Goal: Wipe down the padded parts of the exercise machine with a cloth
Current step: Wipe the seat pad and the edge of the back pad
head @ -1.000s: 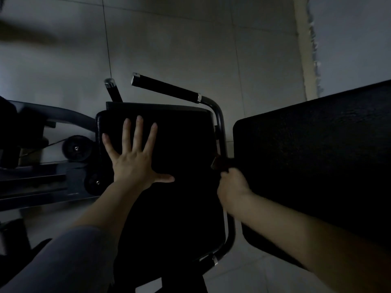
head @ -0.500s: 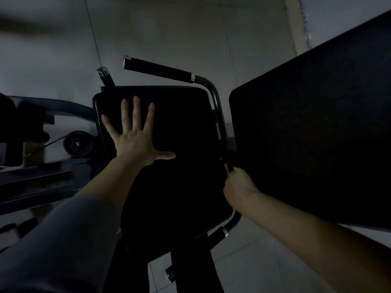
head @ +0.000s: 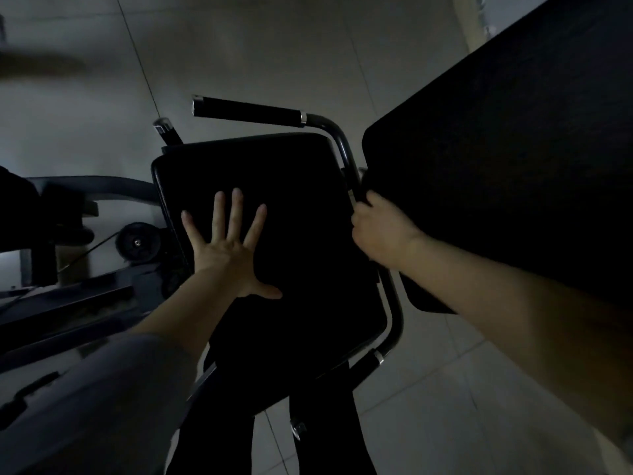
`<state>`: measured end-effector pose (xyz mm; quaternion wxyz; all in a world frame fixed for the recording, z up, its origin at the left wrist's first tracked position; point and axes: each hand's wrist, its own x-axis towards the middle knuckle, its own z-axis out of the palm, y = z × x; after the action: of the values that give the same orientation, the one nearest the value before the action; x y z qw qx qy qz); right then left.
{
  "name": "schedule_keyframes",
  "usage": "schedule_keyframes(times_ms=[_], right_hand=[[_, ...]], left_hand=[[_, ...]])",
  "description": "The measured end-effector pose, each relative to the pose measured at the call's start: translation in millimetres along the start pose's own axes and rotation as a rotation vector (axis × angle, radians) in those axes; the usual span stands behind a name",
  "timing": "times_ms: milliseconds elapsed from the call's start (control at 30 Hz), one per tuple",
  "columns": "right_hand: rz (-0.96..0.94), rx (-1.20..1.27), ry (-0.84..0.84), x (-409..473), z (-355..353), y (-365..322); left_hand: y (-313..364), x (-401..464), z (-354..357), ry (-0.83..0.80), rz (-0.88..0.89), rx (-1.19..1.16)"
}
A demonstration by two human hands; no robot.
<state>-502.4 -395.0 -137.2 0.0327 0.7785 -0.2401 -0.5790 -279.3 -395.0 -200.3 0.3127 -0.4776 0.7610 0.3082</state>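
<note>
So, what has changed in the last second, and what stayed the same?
The right hand moved along the gap between the seat pad and the back pad, first toward the person, then away again; it is curled, but what it holds is hidden. The left hand stayed flat and spread on the seat pad. No cloth can be made out.

Tiled floor (head: pixel 445 406) carries exercise machine (head: pixel 387 303).

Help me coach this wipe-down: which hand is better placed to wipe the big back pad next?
Probably right: the right hand is curled at the back pad edge; the left hand lies flat on the seat pad.
</note>
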Motion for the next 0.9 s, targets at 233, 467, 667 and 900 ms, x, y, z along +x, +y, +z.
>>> schedule_keyframes(times_ms=[233,467,667,900], right_hand=[[-0.196,0.028,-0.055,-53,53,-76],[0.052,0.482,0.429,-109,84,-88],[0.459,0.654,0.571,-125,59,-56],[0.363,0.589,0.208,-79,49,-71]], left_hand=[[0,-6,-7,-0.024,0.012,-0.035],[2,-7,-10,-0.027,0.001,-0.043],[7,-8,-15,-0.076,-0.069,-0.057],[8,-6,-12,-0.083,-0.086,-0.051]])
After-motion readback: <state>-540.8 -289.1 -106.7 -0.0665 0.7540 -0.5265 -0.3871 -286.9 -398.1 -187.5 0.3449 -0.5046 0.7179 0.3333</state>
